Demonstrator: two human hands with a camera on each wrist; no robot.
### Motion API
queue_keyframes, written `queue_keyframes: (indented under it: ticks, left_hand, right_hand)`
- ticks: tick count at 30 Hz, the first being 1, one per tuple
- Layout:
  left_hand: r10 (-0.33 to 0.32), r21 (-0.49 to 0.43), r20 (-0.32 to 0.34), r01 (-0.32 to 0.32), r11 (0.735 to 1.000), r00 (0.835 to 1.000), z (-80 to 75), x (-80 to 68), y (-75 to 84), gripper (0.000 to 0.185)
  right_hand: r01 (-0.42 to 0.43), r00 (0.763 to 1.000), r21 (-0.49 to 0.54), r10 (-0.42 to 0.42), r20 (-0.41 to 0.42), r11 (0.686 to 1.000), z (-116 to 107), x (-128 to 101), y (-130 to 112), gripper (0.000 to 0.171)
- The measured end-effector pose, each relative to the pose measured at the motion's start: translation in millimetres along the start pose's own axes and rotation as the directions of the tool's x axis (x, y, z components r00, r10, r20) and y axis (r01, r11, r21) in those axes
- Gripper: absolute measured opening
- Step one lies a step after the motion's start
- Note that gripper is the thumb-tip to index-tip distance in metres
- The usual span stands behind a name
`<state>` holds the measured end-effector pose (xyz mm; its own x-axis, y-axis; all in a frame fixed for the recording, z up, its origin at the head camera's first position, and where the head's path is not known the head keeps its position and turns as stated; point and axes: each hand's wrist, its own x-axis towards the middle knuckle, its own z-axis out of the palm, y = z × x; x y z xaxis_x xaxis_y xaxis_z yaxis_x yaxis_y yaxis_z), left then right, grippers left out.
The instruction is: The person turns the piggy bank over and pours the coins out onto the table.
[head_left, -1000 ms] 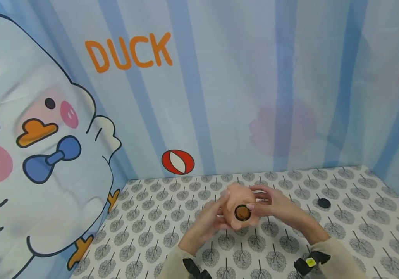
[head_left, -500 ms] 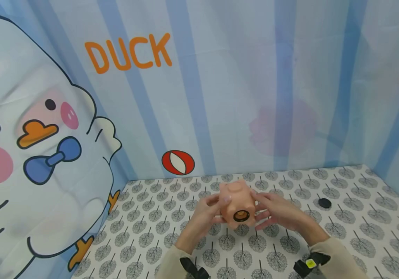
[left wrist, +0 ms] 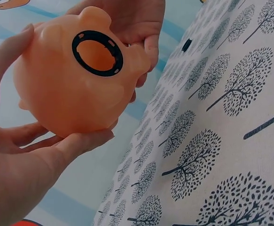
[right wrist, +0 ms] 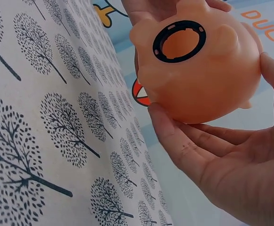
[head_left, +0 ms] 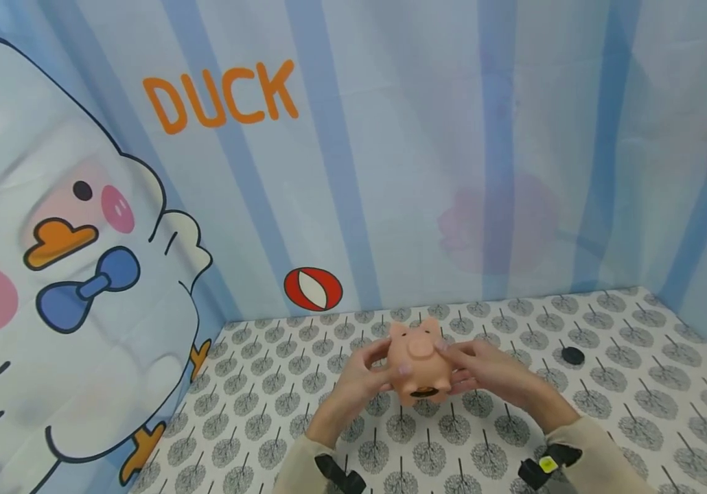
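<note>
We hold a pig between both hands above the surface.

Head view: we have the orange pig (head_left: 418, 362) lifted over the tree-print surface (head_left: 607, 425), snout up and away from us, our left hand (head_left: 360, 374) on its left side and our right hand (head_left: 483, 370) on its right, fingers curled round its body from both sides. A small black cap (head_left: 572, 355) lies on the surface well off to the right. Behind stands the backdrop (head_left: 390, 137) with a duck and the word DUCK.
Left wrist view: our thumb and fingers (left wrist: 80, 143) cradle the pig (left wrist: 66, 94) from below; its black-ringed round hole (left wrist: 97, 52) stands open, facing the camera.
Right wrist view: our fingers (right wrist: 183, 146) wrap under the pig (right wrist: 207, 75), the ringed hole (right wrist: 179, 41) showing, the left hand's fingertips on the far side.
</note>
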<state>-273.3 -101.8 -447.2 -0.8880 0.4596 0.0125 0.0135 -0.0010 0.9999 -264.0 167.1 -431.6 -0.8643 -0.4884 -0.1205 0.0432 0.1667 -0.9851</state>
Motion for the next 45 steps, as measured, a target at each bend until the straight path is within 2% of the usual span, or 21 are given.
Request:
queue_keyframes:
  ticks: [7,11,16,22,26,29,31,34,39,42,45]
  left_hand:
    - [0.012,0.017,0.028,-0.012,1.0,1.0,-5.2,0.6,-2.7,0.084]
    - [0.006,-0.011,0.022,-0.005,1.0,1.0,-3.7,2.9,-3.0,0.087]
    - [-0.065,-0.066,0.052,0.069,0.995,0.997,2.0,3.9,-2.3,0.08]
    - [-0.136,-0.003,0.066,0.137,0.991,0.988,1.6,4.0,7.1,0.077]
    - [-0.151,0.027,0.137,0.149,0.988,0.979,-3.7,6.9,13.6,0.07]
    - [-0.148,0.051,0.192,0.141,0.989,0.97,-6.4,10.1,16.9,0.065]
    - [-0.141,0.074,0.207,0.128,0.989,0.968,-7.3,12.5,18.2,0.064]
    - [-0.121,0.122,0.179,0.1,0.987,0.976,-7.8,15.0,18.0,0.063]
    - [-0.094,0.207,0.096,0.073,0.976,0.991,-7.2,17.7,13.6,0.065]
    - [-0.063,0.287,0.066,0.042,0.957,0.996,-6.0,18.6,11.8,0.069]
    - [-0.028,0.327,0.054,0.009,0.945,0.998,-5.0,19.1,10.1,0.076]
  right_hand:
    - [0.012,1.0,-0.004,-0.013,-0.015,1.0,1.7,1.4,0.9,0.076]
    - [0.013,0.999,0.015,-0.012,-0.035,1.0,1.0,2.1,0.3,0.076]
    - [0.001,0.998,0.039,0.002,-0.066,0.999,1.9,1.1,-3.2,0.076]
    - [0.003,0.994,-0.053,-0.009,-0.113,0.999,2.9,4.2,-10.1,0.082]
    - [0.002,0.992,-0.115,-0.017,-0.126,0.993,-1.2,3.9,-12.2,0.08]
    - [-0.004,0.992,-0.126,-0.011,-0.122,0.992,-4.3,3.6,-12.4,0.08]
    - [-0.01,0.993,-0.121,-0.005,-0.122,0.993,-6.1,4.2,-12.4,0.081]
    - [0.005,0.994,-0.127,-0.019,-0.109,0.992,-9.0,5.9,-10.6,0.084]
    - [0.071,0.995,-0.154,-0.08,-0.057,0.986,-13.0,8.0,-4.0,0.08]
    - [0.1,0.993,-0.185,-0.109,-0.04,0.978,-15.4,8.8,-1.9,0.081]
    - [0.117,0.991,-0.211,-0.129,-0.045,0.971,-17.0,9.3,-1.5,0.085]
